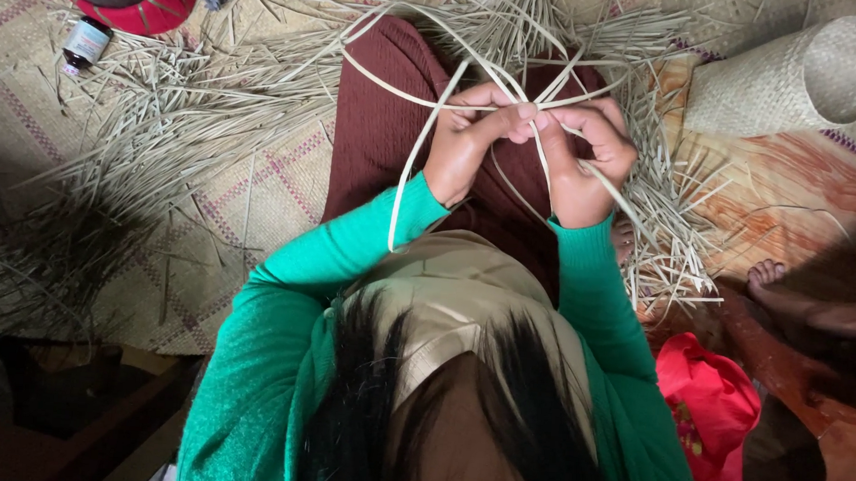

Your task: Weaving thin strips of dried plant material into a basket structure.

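My left hand point(474, 134) and my right hand point(587, 156) meet over my lap, both pinching thin pale straw strips point(427, 97) where they cross. The strips loop up and outward from my fingers, and one long strip hangs down past my left wrist. My sleeves are green and a dark red-brown skirt point(381, 119) covers my legs beneath the hands. A beige scarf lies over my chest.
Loose straw point(188, 117) is heaped on the woven mat point(241, 219) to the left and behind. A woven basket point(789, 79) lies on its side at the right. A small bottle point(85, 43) and a red-rimmed dark object point(155, 1) sit top left. Another person's foot point(772, 281) and pink cloth point(710, 406) are at right.
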